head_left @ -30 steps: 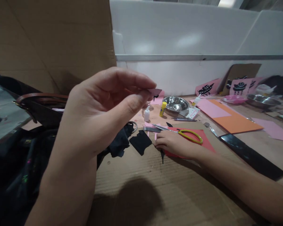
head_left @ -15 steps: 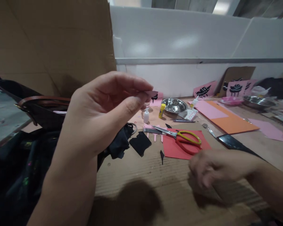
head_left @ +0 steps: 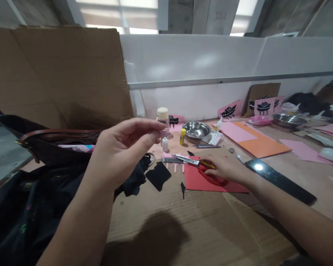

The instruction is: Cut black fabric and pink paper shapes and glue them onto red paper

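My left hand [head_left: 124,151] is raised in front of me, thumb and forefinger pinched on a small pink paper piece [head_left: 163,133] that barely shows past the fingertips. Over the scissors [head_left: 191,160] lies my right hand [head_left: 220,168], its fingers closed round their red and yellow handles. The metal blades point left, above a sheet of red paper [head_left: 208,184]. Black paper scraps [head_left: 158,176] and thin pink paper strips [head_left: 175,168] lie left of the red sheet.
A glue stick [head_left: 182,137], a small white bottle [head_left: 165,144], a jar [head_left: 162,114] and a steel bowl [head_left: 196,131] stand behind. A phone [head_left: 283,181] lies right, near orange paper [head_left: 266,144]. A bag [head_left: 50,147] sits left, beside upright cardboard [head_left: 66,74].
My right hand has moved forward and left from the bare cardboard onto the scissors' handles. The left hand keeps its pinch on the pink piece and appears lower as the view tilts up.
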Demonstrator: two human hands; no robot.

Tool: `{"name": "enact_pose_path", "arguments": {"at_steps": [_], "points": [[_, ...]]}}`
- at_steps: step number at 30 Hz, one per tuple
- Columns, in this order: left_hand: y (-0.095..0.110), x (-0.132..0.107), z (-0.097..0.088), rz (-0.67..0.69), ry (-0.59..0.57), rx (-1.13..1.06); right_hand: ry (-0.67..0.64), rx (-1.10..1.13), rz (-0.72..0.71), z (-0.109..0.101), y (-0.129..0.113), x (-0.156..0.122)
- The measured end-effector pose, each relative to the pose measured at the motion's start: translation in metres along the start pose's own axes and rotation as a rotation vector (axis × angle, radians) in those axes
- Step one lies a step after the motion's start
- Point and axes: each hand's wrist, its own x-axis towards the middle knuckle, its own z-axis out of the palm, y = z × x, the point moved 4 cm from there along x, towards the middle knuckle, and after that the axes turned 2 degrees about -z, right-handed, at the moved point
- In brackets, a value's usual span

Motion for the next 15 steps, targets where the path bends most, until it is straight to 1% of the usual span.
{"name": "enact_pose_path", "arguments": {"at_steps": [3,5,8,10,13,15], "points": [[-0.003,0.001,0.0,-0.018,0.006,0.004,-0.014,0.038,0.069,0.009,-0.004,-0.004],[-0.004,0.002,-0.001,-0.01,-0.014,0.016,0.012,0.063,0.097,0.008,-0.008,-0.009],[-0.008,0.005,-0.002,0.021,-0.095,0.022,0.084,0.087,0.102,0.003,-0.008,-0.014],[-0.011,0.007,-0.003,0.01,-0.143,-0.002,0.15,0.098,0.089,0.001,-0.002,-0.017],[-0.016,0.009,-0.004,-0.041,-0.161,-0.073,0.242,0.121,0.07,-0.001,0.008,-0.019],[-0.016,0.01,-0.003,-0.054,-0.157,-0.107,0.295,0.203,0.059,-0.003,0.008,-0.022]]}}
